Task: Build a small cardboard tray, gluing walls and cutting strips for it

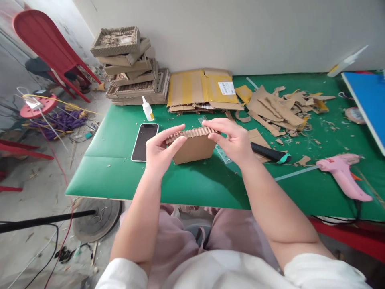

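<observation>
Cardboard panel point(194, 149) held just above the near worktop point(192, 182) | grip: your left hand point(161, 154) and right hand point(234, 141) both pinch the corrugated strip point(192, 133) onto its top edge | strip looks seated along the whole edge | glue gun point(343, 174) lies aside, right | cardboard trays point(129, 68) stacked far left

The near strip of the counter point(186, 188) is bare green from its left corner to just short of the glue gun point(343, 174), so the front edge is open. The left grip point(161, 154) and right grip point(236, 140) hold 1 card point(194, 149) over the middle and block it. A phone point(144, 141) lies just left of them, with a glue bottle point(147, 109) behind it. A knife point(269, 153) lies just right of the right grip. A tray stack point(132, 68), a flat box point(201, 90) and scraps point(279, 108) close off the back. A blue board point(367, 100) covers the far right.
</observation>
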{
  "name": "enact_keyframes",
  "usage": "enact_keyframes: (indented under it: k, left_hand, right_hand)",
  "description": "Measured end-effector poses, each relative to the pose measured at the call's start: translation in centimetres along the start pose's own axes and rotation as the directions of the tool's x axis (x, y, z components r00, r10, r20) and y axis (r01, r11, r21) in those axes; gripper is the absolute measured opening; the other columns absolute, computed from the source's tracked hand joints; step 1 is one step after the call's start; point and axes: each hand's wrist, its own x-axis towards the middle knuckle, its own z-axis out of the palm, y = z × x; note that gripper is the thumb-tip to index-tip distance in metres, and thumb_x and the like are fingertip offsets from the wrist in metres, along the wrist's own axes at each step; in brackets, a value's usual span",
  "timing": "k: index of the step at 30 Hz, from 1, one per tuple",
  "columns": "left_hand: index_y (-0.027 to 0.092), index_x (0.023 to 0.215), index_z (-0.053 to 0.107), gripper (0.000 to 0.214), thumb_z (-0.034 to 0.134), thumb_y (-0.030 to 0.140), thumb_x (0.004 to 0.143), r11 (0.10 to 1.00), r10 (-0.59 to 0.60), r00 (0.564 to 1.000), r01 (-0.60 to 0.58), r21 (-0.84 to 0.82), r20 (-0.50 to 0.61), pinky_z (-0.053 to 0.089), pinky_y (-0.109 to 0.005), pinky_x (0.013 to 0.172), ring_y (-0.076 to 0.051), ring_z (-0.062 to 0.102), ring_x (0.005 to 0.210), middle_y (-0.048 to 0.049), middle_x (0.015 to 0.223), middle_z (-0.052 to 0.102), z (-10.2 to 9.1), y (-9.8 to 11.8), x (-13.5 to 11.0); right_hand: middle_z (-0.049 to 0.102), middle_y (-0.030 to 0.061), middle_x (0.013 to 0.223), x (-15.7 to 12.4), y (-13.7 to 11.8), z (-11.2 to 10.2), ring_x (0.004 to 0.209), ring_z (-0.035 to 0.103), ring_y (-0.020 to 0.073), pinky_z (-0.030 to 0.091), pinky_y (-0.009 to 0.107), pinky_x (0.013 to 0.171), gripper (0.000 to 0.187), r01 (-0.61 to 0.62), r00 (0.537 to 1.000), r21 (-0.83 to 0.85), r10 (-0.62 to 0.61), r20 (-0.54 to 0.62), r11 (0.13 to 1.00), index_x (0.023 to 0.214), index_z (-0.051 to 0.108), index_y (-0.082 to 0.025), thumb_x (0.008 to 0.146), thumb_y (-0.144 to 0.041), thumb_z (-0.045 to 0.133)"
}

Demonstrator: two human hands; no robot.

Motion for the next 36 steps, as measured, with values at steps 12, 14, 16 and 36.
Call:
enact_keyframes:
  k: [12,14,16,36]
  left_hand:
    - [0.026,0.081,0.077,0.011,0.075,0.031,0.071,1.0,0.004,1.0,-0.005,0.029,0.024,0.052,-0.021,0.059,-0.013,0.068,0.069,-0.0004,0.078,0.076,0.6,0.2,0.2]
    - [0.026,0.081,0.077,0.011,0.075,0.031,0.071,0.999,0.016,1.0,-0.017,0.035,0.021,0.052,-0.022,0.059,-0.013,0.068,0.069,-0.0008,0.078,0.076,0.6,0.2,0.2]
    - [0.025,0.081,0.077,0.012,0.074,0.031,0.071,0.999,0.025,0.999,-0.026,0.042,0.021,0.052,-0.023,0.059,-0.013,0.068,0.069,-0.0012,0.078,0.076,0.6,0.1,0.3]
    - [0.025,0.082,0.076,0.009,0.073,0.026,0.073,0.991,0.095,0.995,-0.097,0.094,0.029,0.054,-0.023,0.061,-0.013,0.069,0.071,-0.0009,0.08,0.076,0.6,0.2,0.3]
  right_hand:
    - [0.074,0.0009,0.102,-0.4,0.7,1.3,0.094,0.068,0.0163,0.055,0.034,0.085,0.033,-0.246,0.963,0.376,0.268,-0.006,0.893,0.109,0.069,-0.028,0.077,-0.039,0.07]
    - [0.074,0.0012,0.102,-0.4,0.9,1.5,0.094,0.068,0.0171,0.055,0.036,0.087,0.036,-0.28,0.952,0.388,0.305,-0.003,0.878,0.109,0.069,-0.028,0.076,-0.043,0.07]
    - [0.074,0.0013,0.102,-0.5,1.1,1.6,0.095,0.068,0.0177,0.054,0.038,0.089,0.039,-0.298,0.945,0.396,0.326,-0.003,0.868,0.109,0.069,-0.029,0.074,-0.046,0.071]
    - [0.074,0.0021,0.101,-0.4,0.8,1.5,0.095,0.067,0.0172,0.054,0.035,0.087,0.032,-0.335,0.934,0.413,0.358,0.024,0.847,0.099,0.072,-0.026,0.073,-0.044,0.072]
